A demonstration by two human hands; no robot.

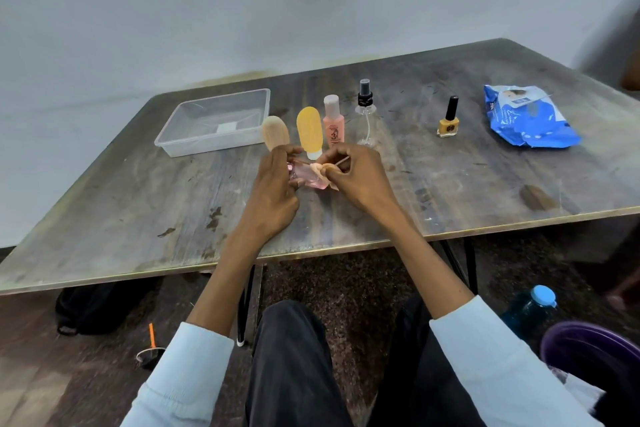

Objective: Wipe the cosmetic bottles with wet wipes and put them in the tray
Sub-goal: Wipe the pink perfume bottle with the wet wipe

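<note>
My left hand (275,184) grips a small clear pink bottle (306,178) over the middle of the table. My right hand (356,173) pinches a crumpled wet wipe (323,172) against that bottle. Just behind my hands stand a beige bottle (275,132), a yellow tube (309,130), a pink bottle with a white cap (333,121) and a clear spray bottle with a black top (365,111). A yellow nail polish bottle (448,121) stands farther right. The clear plastic tray (173,144) sits at the back left with nothing in it.
A blue pack of wet wipes (530,121) lies at the right of the worn wooden table (138,218). Under and beside the table are a black bag (93,308), a blue-capped water bottle (533,308) and a purple object (588,347).
</note>
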